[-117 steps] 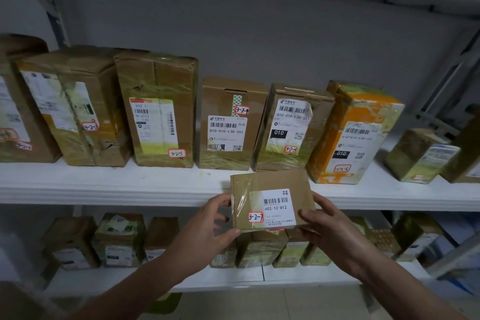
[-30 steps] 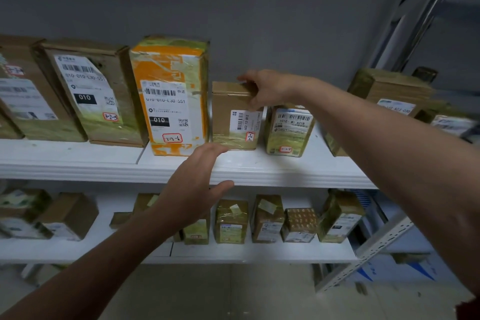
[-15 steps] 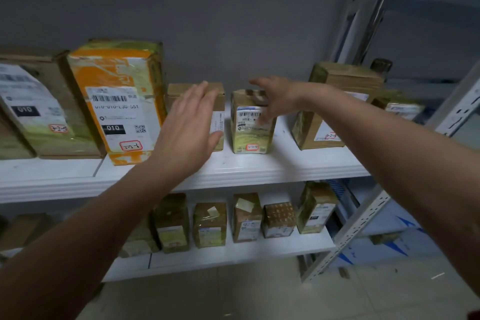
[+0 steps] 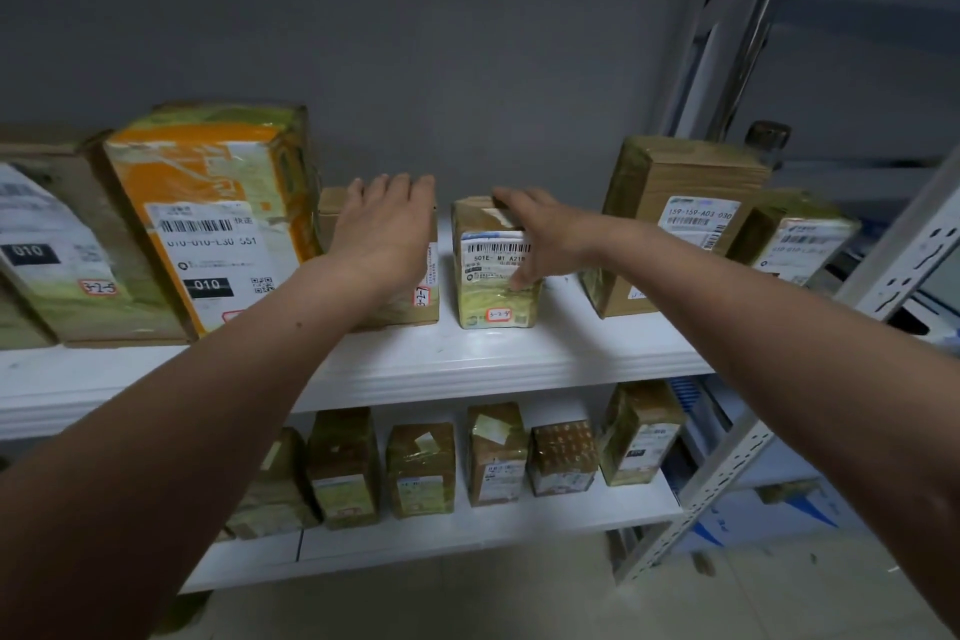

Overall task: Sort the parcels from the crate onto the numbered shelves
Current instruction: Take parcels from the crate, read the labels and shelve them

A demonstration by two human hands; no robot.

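A small brown parcel marked 3-2-7 (image 4: 426,299) stands on the white upper shelf (image 4: 498,359), just right of a tall orange parcel (image 4: 208,218). My left hand (image 4: 387,224) lies flat against its front with straight fingers over its top edge. To its right stands a yellow-taped parcel with a 501E label (image 4: 491,296). My right hand (image 4: 540,234) reaches over that parcel, fingers on its top and thumb down its front face.
More labelled brown parcels line the upper shelf at left (image 4: 57,250) and right (image 4: 675,218). A lower shelf (image 4: 467,535) carries several small boxes. A grey metal upright (image 4: 898,250) rises at right. The wall stands close behind.
The parcel I held in both hands now stands beside the orange parcel. My left hand has risen onto its front; my right hand has shifted from it to the neighbouring yellow-taped parcel.
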